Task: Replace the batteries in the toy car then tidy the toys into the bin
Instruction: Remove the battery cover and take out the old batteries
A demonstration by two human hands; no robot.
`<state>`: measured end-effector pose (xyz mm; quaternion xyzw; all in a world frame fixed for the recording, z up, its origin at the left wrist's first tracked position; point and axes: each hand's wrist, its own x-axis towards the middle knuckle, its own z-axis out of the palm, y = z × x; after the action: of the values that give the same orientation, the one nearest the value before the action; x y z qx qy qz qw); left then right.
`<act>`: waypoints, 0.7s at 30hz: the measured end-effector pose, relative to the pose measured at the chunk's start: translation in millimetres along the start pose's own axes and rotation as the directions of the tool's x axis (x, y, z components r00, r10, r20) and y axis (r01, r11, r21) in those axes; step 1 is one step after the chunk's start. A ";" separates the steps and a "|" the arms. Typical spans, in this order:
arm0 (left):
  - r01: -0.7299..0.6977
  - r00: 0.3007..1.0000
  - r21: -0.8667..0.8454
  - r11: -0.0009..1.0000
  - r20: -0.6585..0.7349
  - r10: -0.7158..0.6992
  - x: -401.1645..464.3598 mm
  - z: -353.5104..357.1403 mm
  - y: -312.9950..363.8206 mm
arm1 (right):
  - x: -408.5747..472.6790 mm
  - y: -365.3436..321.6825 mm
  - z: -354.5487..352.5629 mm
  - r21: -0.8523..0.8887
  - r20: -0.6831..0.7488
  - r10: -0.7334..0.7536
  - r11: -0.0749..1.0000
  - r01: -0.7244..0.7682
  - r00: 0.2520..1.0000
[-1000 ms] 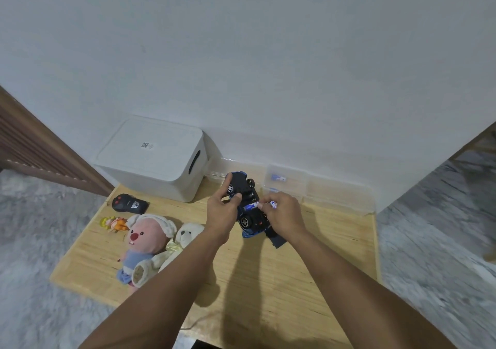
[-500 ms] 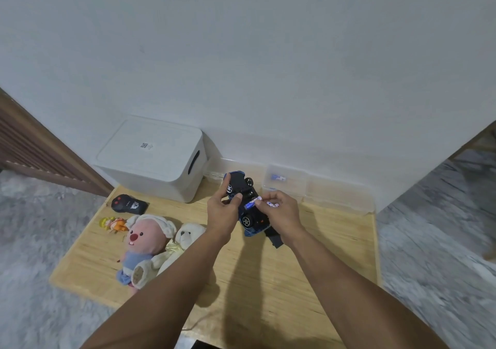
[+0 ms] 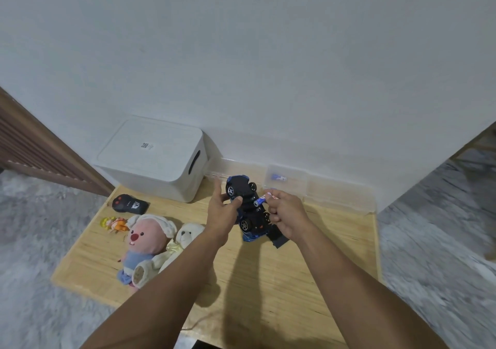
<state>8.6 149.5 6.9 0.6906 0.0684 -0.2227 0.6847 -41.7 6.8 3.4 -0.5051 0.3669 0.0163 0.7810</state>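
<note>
Leftmost, remote (image 3: 130, 203), small doll (image 3: 114, 224) and two plush toys (image 3: 150, 244) on the table (image 3: 268, 281); white bin (image 3: 153, 158), lid on, at the back. Left hand (image 3: 224, 211), fingers curled, holds the toy car (image 3: 247, 206) belly-up above the table. Right hand (image 3: 285, 214) pinches a battery (image 3: 260, 201) at the car's underside. Clear box (image 3: 287, 185) behind holds another battery.

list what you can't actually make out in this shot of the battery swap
- Head view: the battery slot on the toy car underside, too small and dark to show whether cells sit inside.
- Print on the battery pinched by the right hand: too small.
- Inside of the white bin: hidden by its closed lid.
- Cream bear: partly covered by the left forearm; the left hand hides part of the car.
</note>
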 end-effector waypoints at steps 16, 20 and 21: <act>0.222 0.962 -0.164 0.961 0.199 -0.188 3.1 -8.8 -3.1 | 2.8 -8.1 -6.2 -0.252 0.036 0.003 0.968 0.006 0.999; 0.282 0.937 -0.164 0.945 0.257 -0.235 3.9 -12.4 -6.8 | 3.3 -6.3 -4.3 -0.291 0.022 -0.013 0.956 0.019 1.000; 0.294 0.931 -0.160 0.942 0.273 -0.244 3.5 -12.8 -7.1 | 3.5 -4.7 -3.3 -0.303 0.021 -0.017 0.953 0.022 1.000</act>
<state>11.6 161.6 -1.4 0.5698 0.0980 -0.3916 0.7158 -39.1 0.6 4.3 -0.6223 0.3480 0.0690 0.6978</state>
